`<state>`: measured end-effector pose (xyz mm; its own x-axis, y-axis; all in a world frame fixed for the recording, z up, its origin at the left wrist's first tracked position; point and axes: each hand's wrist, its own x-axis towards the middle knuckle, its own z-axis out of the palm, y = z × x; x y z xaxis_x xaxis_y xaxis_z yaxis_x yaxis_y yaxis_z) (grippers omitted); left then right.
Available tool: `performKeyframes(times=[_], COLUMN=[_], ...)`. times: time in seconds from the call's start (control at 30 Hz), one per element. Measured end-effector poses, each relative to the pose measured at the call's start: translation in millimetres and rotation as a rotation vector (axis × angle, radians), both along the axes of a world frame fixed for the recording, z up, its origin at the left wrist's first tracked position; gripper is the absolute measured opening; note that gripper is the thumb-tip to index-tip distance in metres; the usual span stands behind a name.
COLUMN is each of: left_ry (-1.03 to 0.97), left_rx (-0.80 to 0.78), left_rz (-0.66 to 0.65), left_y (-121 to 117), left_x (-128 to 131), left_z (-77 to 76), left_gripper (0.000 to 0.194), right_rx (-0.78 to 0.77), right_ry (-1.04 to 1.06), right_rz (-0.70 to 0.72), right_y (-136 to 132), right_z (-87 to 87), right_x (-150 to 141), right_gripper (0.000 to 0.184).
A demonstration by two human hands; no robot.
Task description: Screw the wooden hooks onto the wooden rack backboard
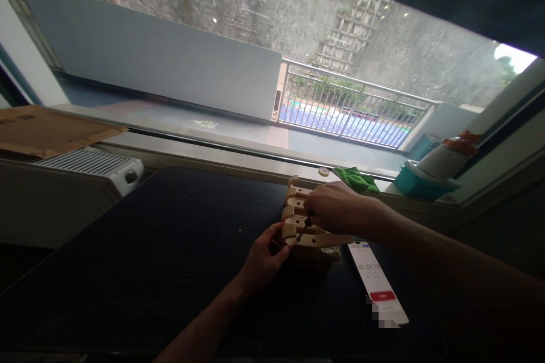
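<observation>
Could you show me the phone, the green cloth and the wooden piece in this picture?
Phone [377, 282]: head view, on the middle of its screen.
Green cloth [356, 179]: head view, on its crumpled middle.
Wooden piece [289, 231]: head view, on one of its rounded ends.

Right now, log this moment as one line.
left hand: touching wooden parts | right hand: gripping screwdriver, tip at wooden parts | phone: on table, screen lit | cloth: beyond right hand

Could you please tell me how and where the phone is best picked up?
Probably pinch the phone by its long edges at the near end, coming from the person's side: it lies flat, screen up, its far end close to the wooden bar.
</observation>
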<state>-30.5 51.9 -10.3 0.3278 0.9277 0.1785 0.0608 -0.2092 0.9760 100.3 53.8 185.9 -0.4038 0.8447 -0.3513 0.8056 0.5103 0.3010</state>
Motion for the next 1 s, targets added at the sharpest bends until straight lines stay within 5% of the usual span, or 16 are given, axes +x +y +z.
performKeyframes(times=[0.2, 0.7, 1.0], left_ry=[-0.014, -0.016, -0.041], left_rx=[-0.022, 0.007, 0.010], left_rz=[0.014, -0.007, -0.014], left_y=[-1.4, -0.4, -1.2], left_x=[0.8, 0.7, 1.3], left_z=[2.9, 0.2, 0.8], left_gripper=[0.044, 0.043, 0.043], right_rx=[-0.043, -0.030, 0.022], right_ry=[-0.018, 0.059, 0.040], right_rz=[-0.066, 0.025, -0.064], right_y=[2.6, 5.9, 6.3], right_z=[-5.1, -7.0, -14.7], right_x=[13.3, 6.6, 13.8], right_gripper=[0.020, 0.012, 0.028])
